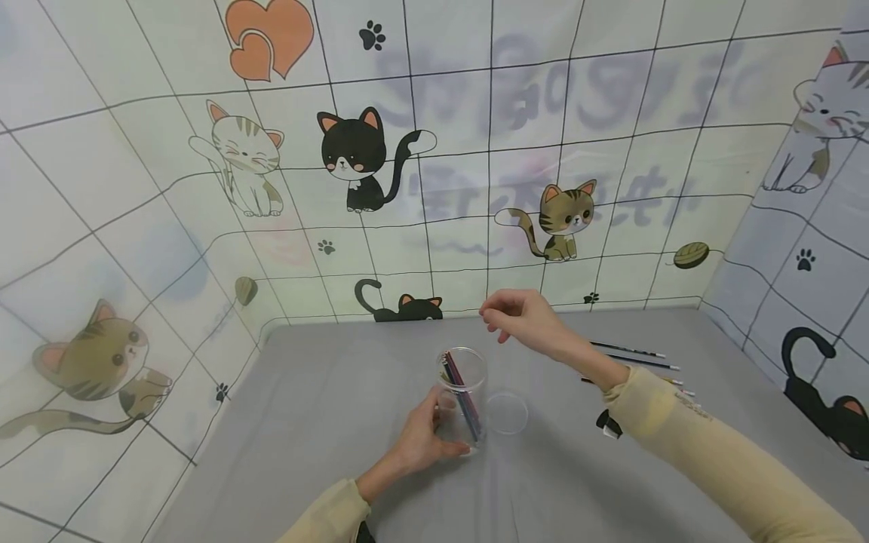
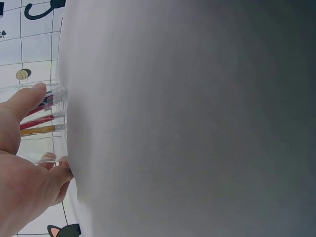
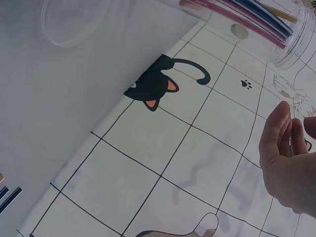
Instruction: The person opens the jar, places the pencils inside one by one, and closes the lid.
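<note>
A clear plastic jar stands upright on the grey table, its mouth uncovered. Several pencils lean inside it; in the left wrist view red and yellow pencils show through the wall. My left hand grips the jar low on its left side, thumb and fingers around the wall. Above and to the right of the jar's mouth, my right hand hovers with loosely curled fingers. The right wrist view shows nothing in that hand. Beside the jar lies a clear round lid.
Several loose pencils lie on the right of the table, partly behind the right forearm. A small black-and-white object is near the right sleeve. A cat-printed curtain surrounds the grey table.
</note>
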`<state>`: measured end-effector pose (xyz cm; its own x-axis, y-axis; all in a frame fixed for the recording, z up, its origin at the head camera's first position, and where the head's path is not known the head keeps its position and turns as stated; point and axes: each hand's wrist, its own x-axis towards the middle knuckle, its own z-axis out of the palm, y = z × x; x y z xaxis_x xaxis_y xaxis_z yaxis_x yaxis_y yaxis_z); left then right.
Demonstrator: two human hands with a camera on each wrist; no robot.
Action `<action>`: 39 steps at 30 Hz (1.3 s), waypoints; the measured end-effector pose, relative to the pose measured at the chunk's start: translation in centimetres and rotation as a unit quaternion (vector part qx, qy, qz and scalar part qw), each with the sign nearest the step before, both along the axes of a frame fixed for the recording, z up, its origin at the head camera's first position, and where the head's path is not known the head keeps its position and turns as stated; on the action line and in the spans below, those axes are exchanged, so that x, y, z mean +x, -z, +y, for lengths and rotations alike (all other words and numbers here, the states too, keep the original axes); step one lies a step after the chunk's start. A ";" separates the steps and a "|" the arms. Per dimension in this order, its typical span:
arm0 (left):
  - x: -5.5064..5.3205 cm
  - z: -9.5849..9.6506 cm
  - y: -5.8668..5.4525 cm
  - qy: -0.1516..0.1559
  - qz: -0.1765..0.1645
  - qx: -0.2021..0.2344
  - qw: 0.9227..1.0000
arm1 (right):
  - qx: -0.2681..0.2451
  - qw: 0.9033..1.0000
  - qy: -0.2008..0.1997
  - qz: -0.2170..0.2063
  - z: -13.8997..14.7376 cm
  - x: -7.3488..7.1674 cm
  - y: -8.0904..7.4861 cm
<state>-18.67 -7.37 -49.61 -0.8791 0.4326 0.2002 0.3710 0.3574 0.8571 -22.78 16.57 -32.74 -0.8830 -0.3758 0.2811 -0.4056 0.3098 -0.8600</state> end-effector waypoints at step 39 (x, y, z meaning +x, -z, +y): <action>0.1 0.0 0.1 -0.001 -0.006 0.004 1.000 | 0.048 0.997 0.039 -0.035 9.6 1.2 4.0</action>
<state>-18.61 -7.38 -49.70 -0.8823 0.4292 0.1933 0.3603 0.3513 0.8641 -21.54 26.12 -36.79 -0.9266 -0.3281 0.1837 -0.3174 0.4206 -0.8499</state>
